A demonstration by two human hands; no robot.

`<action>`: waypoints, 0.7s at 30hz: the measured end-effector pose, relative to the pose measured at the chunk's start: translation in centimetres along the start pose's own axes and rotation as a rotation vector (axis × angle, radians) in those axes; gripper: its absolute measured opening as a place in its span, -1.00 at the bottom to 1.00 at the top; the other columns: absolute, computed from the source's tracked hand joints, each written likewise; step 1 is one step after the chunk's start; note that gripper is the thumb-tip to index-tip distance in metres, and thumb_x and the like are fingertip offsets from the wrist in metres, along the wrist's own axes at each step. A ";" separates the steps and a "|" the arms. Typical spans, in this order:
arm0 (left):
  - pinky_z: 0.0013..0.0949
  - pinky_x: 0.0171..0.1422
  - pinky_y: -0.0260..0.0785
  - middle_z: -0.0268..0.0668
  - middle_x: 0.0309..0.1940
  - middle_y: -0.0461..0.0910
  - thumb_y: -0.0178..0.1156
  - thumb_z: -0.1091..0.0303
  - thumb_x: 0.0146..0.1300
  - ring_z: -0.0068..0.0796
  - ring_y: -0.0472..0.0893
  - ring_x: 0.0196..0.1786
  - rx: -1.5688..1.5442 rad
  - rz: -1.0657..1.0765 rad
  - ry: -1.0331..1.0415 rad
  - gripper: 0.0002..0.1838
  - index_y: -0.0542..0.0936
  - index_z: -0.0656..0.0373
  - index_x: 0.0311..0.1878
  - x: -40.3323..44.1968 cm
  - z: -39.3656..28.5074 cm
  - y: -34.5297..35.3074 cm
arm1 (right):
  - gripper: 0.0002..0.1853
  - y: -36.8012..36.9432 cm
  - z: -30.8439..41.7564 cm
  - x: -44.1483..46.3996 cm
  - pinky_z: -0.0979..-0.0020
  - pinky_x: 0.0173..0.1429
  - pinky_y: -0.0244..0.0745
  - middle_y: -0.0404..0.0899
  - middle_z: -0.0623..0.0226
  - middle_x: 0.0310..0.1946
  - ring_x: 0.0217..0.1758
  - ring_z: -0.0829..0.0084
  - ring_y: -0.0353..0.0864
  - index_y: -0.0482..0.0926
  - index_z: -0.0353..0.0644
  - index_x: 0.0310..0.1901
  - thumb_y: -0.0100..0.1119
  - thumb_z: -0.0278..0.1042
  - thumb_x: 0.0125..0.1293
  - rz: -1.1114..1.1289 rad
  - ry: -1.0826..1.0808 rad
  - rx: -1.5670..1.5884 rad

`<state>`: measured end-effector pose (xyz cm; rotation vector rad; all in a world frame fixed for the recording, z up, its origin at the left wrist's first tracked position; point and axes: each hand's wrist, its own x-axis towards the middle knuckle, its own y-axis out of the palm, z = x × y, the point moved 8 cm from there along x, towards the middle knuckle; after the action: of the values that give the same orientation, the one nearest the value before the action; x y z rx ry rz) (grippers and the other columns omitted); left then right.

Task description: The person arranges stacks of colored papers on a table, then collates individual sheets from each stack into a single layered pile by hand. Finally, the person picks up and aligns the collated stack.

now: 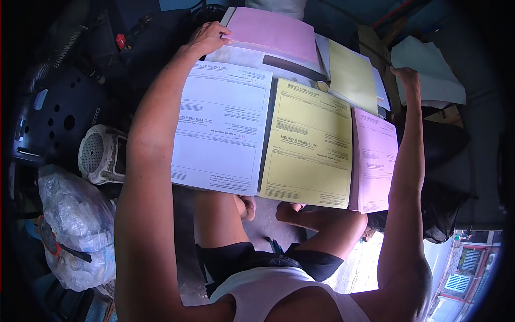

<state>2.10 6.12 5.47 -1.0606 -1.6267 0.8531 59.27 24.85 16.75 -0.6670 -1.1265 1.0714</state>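
Pink sheets (273,32) at the far side of a pale table (236,56) are touched at their near left corner by the left hand (209,38), though whether they are pinched cannot be told; the right hand (409,79) is held at the edge of pale sheets (432,72), its fingers too shadowed for a grip to be confirmed. White forms (220,129), yellow forms (308,145) and pink forms (375,158) are lined up along the near side, the last skirted by the right forearm (406,155). Behind them, a small round item (322,86) is set beside a yellow sheet (352,75). To the left, a stuffed plastic bag (78,231) and a stained casing (102,153) are crowded together. Gray floor (257,228) is seen below the dim room; a sunlit building (464,268) is glimpsed at lower right.
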 end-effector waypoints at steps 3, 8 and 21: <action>-0.12 0.45 0.41 -0.22 0.14 0.64 0.45 0.14 0.31 -0.10 0.60 0.26 -0.028 0.054 0.009 -0.61 0.76 -0.04 0.17 0.3 -0.2 0.3 | -0.56 0.4 2.7 -1.7 0.34 -0.04 0.51 0.78 0.31 -0.24 -0.19 0.46 0.68 0.82 -0.16 -0.12 0.62 -0.02 0.06 -0.006 -0.100 0.143; -0.07 0.51 0.36 -0.21 0.23 0.61 0.43 0.12 0.34 -0.12 0.56 0.33 0.001 0.081 -0.010 -0.61 0.75 -0.05 0.19 0.3 -0.3 0.2 | -0.55 8.2 9.2 -3.7 0.47 0.02 0.51 0.80 0.37 -0.24 -0.14 0.56 0.67 0.81 -0.14 -0.01 0.63 -0.13 0.10 0.163 -0.356 0.580; 0.02 0.60 0.29 -0.23 0.61 0.23 0.44 0.18 0.32 -0.04 0.35 0.57 -0.065 0.041 0.140 -0.24 0.37 -0.21 0.56 -5.4 -4.3 -5.2 | -0.61 11.0 17.5 -14.0 0.20 0.23 0.61 0.72 0.28 0.07 0.12 0.21 0.70 0.75 0.00 0.13 0.35 -0.47 0.25 0.145 -0.854 0.117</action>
<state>5.77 -0.68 9.47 -1.1764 -1.5286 0.7404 38.43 14.65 7.69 -0.1755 -1.7336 1.6011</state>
